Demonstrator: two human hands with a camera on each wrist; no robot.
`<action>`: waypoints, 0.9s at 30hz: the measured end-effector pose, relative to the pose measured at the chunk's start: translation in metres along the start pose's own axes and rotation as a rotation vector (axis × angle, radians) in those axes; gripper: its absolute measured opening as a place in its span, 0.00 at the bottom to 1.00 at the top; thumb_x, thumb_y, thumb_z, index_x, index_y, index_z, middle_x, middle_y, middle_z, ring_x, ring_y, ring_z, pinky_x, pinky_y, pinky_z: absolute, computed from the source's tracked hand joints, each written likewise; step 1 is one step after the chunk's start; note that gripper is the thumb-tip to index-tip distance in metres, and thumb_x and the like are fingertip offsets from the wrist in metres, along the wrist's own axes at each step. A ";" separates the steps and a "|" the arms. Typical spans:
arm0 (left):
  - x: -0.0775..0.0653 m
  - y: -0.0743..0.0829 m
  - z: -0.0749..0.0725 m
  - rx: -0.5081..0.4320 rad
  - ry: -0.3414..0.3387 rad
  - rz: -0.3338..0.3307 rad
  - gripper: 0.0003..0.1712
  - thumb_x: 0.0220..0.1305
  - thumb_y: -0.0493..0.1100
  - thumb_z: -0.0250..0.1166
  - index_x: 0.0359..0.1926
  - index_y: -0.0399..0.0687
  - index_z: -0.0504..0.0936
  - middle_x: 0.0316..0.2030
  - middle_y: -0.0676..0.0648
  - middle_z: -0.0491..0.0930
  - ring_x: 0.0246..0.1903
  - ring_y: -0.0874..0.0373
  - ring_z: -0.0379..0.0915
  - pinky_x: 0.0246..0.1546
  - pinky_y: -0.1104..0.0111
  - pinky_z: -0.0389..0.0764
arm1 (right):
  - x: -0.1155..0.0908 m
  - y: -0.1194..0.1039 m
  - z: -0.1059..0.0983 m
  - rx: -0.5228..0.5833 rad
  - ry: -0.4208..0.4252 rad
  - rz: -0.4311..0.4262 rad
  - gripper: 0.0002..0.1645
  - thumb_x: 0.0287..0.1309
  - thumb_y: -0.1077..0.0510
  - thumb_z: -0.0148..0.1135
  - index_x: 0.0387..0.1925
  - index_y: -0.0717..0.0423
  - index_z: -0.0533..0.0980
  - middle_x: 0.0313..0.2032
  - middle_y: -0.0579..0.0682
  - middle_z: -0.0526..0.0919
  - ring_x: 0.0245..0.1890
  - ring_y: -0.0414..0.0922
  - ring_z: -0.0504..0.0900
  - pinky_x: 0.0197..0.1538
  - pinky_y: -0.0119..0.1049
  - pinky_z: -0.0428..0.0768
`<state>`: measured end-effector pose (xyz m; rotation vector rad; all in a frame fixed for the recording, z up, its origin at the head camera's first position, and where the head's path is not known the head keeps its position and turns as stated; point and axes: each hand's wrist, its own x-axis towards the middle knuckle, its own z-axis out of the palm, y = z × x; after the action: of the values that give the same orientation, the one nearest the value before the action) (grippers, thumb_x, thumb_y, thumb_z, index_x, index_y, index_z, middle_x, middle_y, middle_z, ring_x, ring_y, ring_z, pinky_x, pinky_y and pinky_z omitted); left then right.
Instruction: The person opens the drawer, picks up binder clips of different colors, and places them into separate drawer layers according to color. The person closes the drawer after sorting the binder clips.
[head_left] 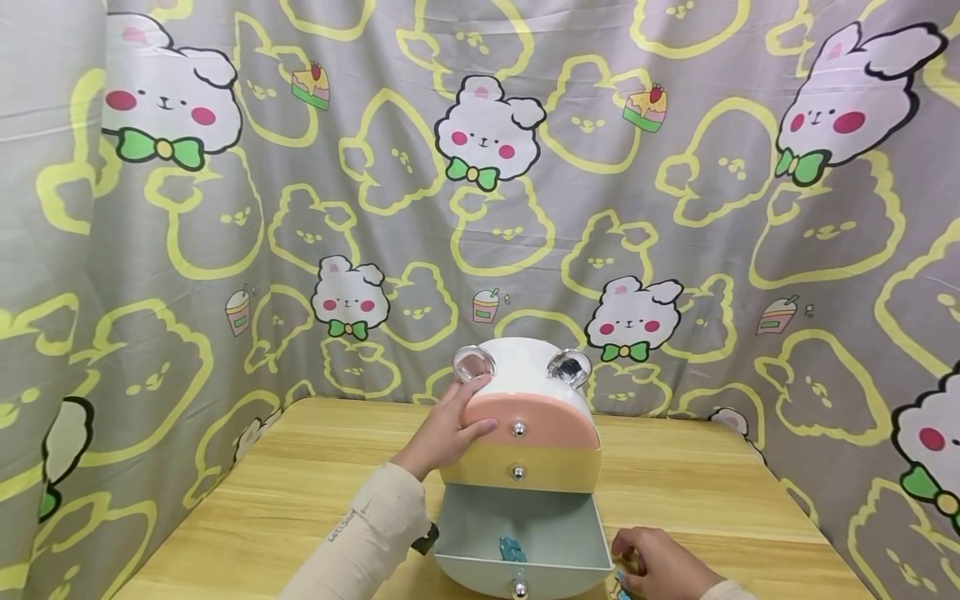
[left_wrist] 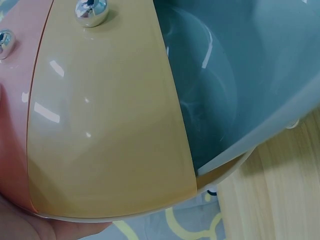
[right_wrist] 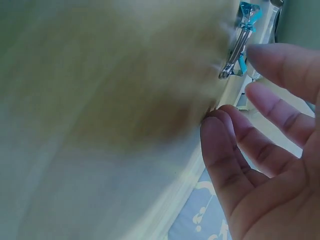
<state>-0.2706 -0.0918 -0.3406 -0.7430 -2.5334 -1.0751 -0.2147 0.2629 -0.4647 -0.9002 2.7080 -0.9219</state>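
Observation:
A small storage box [head_left: 528, 358] with bear-like ears stands on the table, its pink [head_left: 551, 417] and yellow [head_left: 555, 468] drawers closed. The pale green bottom drawer [head_left: 555, 533] is pulled out, and a small teal item [head_left: 512, 549] lies in it. My left hand [head_left: 450, 425] holds the box's upper left edge, thumb on the pink front and fingers over the top. Beside the drawer's right side, my right hand [head_left: 660, 562] hovers low with loosely bent fingers and nothing between them. Close to its fingertips lies a silver hair clip with a blue bow [right_wrist: 242, 40].
The wooden table [head_left: 337, 467] extends around the box. A patterned curtain [head_left: 405, 208] hangs behind it and along both sides. A black object [head_left: 425, 539] shows near the left wrist, partly hidden by the sleeve.

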 end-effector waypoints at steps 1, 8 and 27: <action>0.000 0.000 0.000 0.000 0.000 -0.003 0.39 0.63 0.51 0.67 0.72 0.61 0.61 0.59 0.43 0.67 0.49 0.47 0.70 0.51 0.47 0.72 | 0.000 0.000 0.000 0.000 -0.002 -0.005 0.10 0.53 0.60 0.70 0.36 0.53 0.77 0.30 0.38 0.76 0.25 0.32 0.70 0.26 0.31 0.72; 0.000 0.002 0.000 0.002 0.001 -0.021 0.39 0.63 0.51 0.67 0.72 0.62 0.61 0.61 0.43 0.65 0.50 0.46 0.70 0.52 0.46 0.72 | 0.001 0.000 -0.001 -0.012 -0.021 -0.015 0.08 0.54 0.62 0.70 0.35 0.54 0.78 0.29 0.41 0.78 0.26 0.31 0.71 0.28 0.31 0.74; -0.001 0.002 0.000 -0.007 0.006 -0.001 0.39 0.63 0.51 0.66 0.72 0.60 0.61 0.59 0.43 0.66 0.48 0.46 0.71 0.50 0.46 0.73 | 0.001 -0.002 -0.005 0.066 -0.104 0.063 0.09 0.52 0.69 0.67 0.35 0.57 0.83 0.27 0.36 0.79 0.24 0.33 0.73 0.26 0.30 0.74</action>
<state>-0.2688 -0.0909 -0.3393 -0.7391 -2.5268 -1.0849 -0.2163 0.2632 -0.4598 -0.8220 2.5874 -0.9194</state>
